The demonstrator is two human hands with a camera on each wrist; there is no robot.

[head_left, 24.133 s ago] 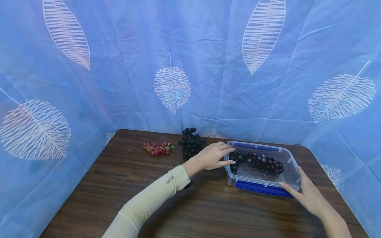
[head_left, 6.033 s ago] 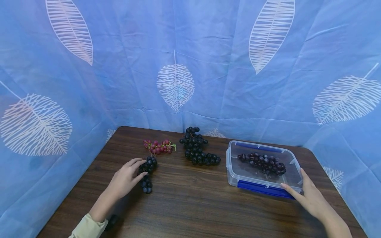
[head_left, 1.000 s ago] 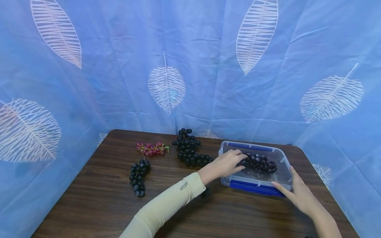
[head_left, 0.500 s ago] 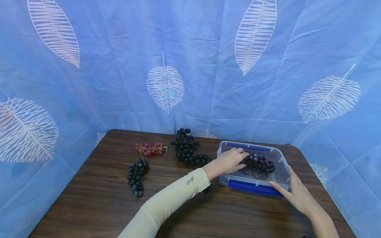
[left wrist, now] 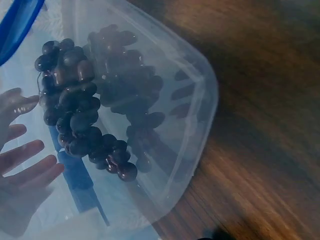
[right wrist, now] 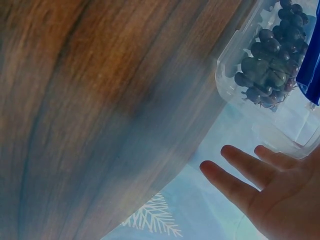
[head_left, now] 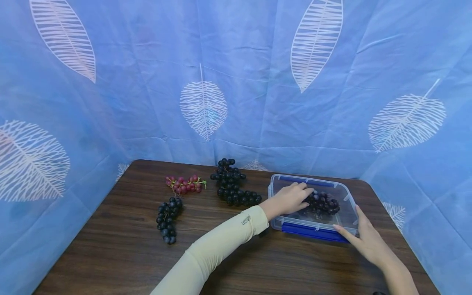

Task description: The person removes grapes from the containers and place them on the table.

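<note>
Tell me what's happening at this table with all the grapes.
A person is working at a clear plastic box on a wooden table. Their left hand reaches into the box and touches the bunch of dark grapes lying inside. Their right hand rests with straight fingers against the box's near right corner. Three more bunches lie on the table left of the box: a big dark bunch, a small red bunch and a smaller dark bunch.

head – high, facing down the table (head_left: 121, 254) | wrists – close, sharing the clear box (head_left: 313, 223)
</note>
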